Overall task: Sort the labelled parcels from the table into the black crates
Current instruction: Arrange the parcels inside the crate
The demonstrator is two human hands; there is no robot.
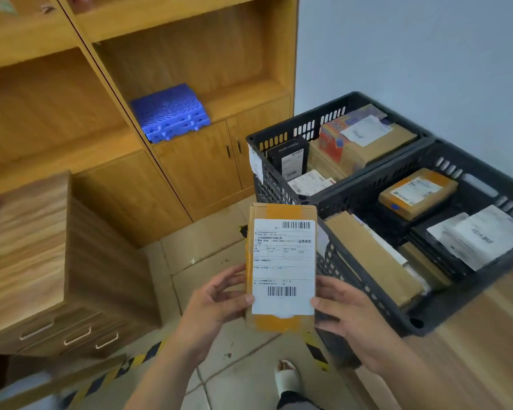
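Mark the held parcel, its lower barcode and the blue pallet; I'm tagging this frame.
held parcel (279, 322), head view, bottom tape strip.
lower barcode (282, 291), head view, its bars.
blue pallet (168, 109), head view, top grid.

Left hand and right hand each in a curled grip, thumbs forward.

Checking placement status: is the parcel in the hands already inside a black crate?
No, both hands hold the parcel over the floor, left of the near crate.
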